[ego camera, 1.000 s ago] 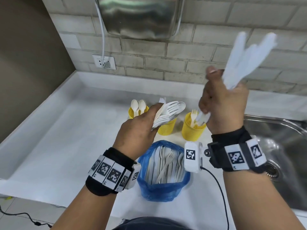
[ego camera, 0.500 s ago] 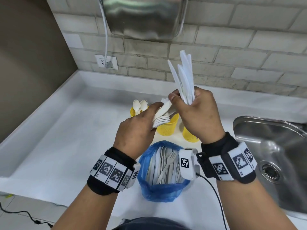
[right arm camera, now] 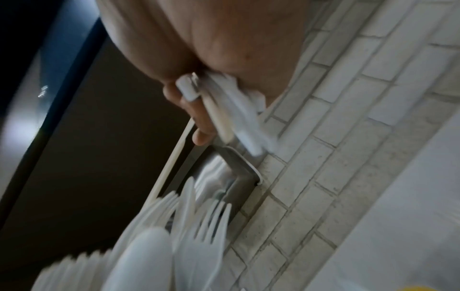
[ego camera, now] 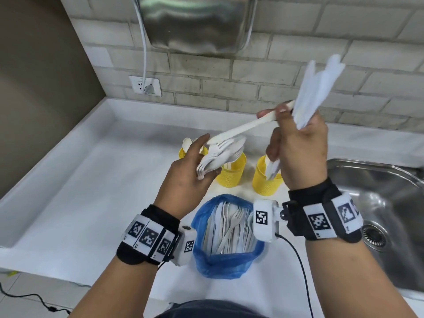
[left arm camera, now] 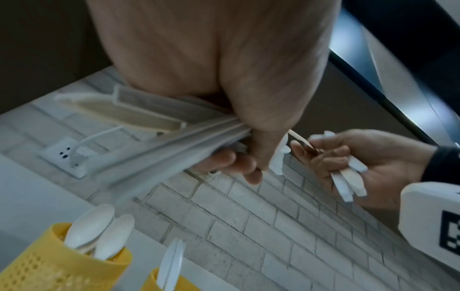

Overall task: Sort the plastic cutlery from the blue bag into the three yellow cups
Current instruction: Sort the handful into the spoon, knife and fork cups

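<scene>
My left hand (ego camera: 202, 161) grips a fanned bundle of white forks and spoons (ego camera: 222, 154) above the three yellow cups. My right hand (ego camera: 282, 115) clutches a bunch of white knives (ego camera: 319, 88) pointing up. Its thumb and forefinger pinch one long cream piece (ego camera: 247, 127) whose far end lies on the bundle. The left cup (ego camera: 182, 154) holds spoons, the middle cup (ego camera: 231, 174) and the right cup (ego camera: 263, 182) hold white pieces. The blue bag (ego camera: 227, 265) stands open below my hands, with much cutlery inside. In the left wrist view the bundle's handles (left arm camera: 159, 145) fan left.
A steel sink (ego camera: 385, 203) lies to the right of the cups. The white counter (ego camera: 80, 191) spreads left to a raised edge. On the brick wall behind hang a steel dispenser (ego camera: 195, 21) and a socket (ego camera: 144, 86) with a white cable.
My right hand came down to the left hand's bundle, then moved up and to the right, drawing the cream piece out with it. The left hand stayed put.
</scene>
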### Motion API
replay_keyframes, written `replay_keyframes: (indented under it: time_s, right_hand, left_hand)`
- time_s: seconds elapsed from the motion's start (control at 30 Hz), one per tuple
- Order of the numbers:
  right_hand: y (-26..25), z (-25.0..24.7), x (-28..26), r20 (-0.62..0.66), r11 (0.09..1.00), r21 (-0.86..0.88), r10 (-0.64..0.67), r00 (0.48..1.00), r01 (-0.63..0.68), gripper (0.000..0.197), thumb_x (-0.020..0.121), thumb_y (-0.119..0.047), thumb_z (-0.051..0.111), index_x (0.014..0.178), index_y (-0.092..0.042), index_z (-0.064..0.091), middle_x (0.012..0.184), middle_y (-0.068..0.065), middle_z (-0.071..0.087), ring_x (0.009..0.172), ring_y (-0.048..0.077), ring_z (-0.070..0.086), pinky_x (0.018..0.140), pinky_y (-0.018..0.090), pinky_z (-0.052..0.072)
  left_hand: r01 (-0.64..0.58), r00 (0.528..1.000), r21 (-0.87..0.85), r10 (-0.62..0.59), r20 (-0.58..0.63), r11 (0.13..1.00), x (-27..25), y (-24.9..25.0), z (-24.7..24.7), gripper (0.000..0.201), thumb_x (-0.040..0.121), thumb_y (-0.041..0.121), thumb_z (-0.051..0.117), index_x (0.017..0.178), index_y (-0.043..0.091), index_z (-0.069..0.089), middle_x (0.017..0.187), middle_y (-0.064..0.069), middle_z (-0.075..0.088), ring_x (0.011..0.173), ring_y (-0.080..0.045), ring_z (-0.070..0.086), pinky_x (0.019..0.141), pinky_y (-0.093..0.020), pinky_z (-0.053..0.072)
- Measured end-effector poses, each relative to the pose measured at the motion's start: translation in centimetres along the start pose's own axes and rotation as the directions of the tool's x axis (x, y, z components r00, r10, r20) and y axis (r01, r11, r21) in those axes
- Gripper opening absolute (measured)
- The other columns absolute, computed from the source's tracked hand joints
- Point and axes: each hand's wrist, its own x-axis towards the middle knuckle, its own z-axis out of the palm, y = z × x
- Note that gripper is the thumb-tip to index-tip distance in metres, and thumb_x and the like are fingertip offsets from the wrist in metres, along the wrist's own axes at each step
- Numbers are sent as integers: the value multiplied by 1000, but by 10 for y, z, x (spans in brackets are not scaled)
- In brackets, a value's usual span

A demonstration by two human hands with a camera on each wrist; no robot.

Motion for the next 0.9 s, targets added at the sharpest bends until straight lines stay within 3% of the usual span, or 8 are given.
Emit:
replay_keyframes:
  time_s: [0.07, 0.2, 0.33, 0.47, 0.57, 0.67, 0.8, 0.9]
  right_hand:
    - [-3, -7, 4, -70, 972, 222, 88, 994, -71, 16, 105, -14, 52, 90, -9, 51, 91, 18, 76, 36, 21, 37, 45, 26, 37]
    - [5, -21, 13, -151, 775, 591, 379, 913, -224, 8, 104, -13, 53, 96, -11, 52, 77, 12, 68, 52, 20, 56, 52, 27, 48]
    - [17, -25, 12, -86, 560, 781, 534, 841, -275, 7, 104, -14, 53, 99, -10, 52, 73, 10, 62, 76, 31, 76, 70, 44, 63]
    - [20, -22, 6, -57, 500, 817, 565, 823, -287, 6, 103, -13, 53, 107, -13, 48, 64, 4, 51, 60, 24, 69, 66, 41, 62]
    - [25, -23, 6, -41, 524, 792, 559, 828, -314, 14, 103, -17, 55, 113, -20, 45, 66, -2, 51, 47, 13, 52, 52, 25, 51]
    - [25, -21, 5, -39, 587, 744, 516, 856, -320, 9, 102, -22, 56, 105, -23, 47, 64, -4, 45, 45, 10, 38, 44, 21, 39]
    - [12, -11, -5, -54, 704, 643, 434, 899, -302, 17, 103, -24, 60, 87, -23, 51, 57, -6, 25, 43, 9, 23, 39, 20, 26]
    - [2, -6, -14, 18, 831, 496, 281, 960, -252, 20, 101, -18, 63, 83, -18, 54, 50, -5, 29, 37, 10, 25, 38, 19, 26]
  left_hand:
    - [34, 999, -105, -34, 3, 994, -1, -2, 0, 42, 92, 27, 76, 130, 31, 60, 88, 25, 70, 71, -2, 65, 70, -24, 54]
    - [95, 995, -268, -87, 44, 959, -5, 6, 0, 12, 95, 28, 72, 93, 35, 63, 62, 15, 63, 54, -3, 55, 56, -14, 45]
    - [86, 994, -363, -57, 88, 928, -6, 10, -3, 14, 98, 29, 69, 86, 27, 62, 62, -6, 59, 53, -15, 55, 57, -22, 47]
    - [139, 987, -510, -76, 143, 849, -8, 14, -4, 9, 99, 25, 66, 90, 23, 64, 69, -10, 54, 57, -23, 54, 49, -21, 46]
    - [177, 979, -602, -76, 189, 778, -9, 18, -1, 6, 99, 27, 66, 94, 24, 67, 73, -6, 53, 57, -20, 49, 60, -36, 52]
    - [207, 975, -633, -103, 197, 746, -12, 23, 1, 13, 98, 26, 65, 100, 14, 64, 74, 2, 54, 57, -18, 47, 63, -38, 53]
    - [188, 979, -549, -109, 174, 814, -16, 28, 3, 10, 99, 27, 67, 91, 22, 65, 74, -12, 53, 58, -18, 51, 62, -37, 53]
    - [160, 987, -407, -132, 96, 899, -18, 29, 4, 12, 97, 31, 69, 86, 32, 62, 67, 5, 60, 56, -9, 56, 61, -25, 50]
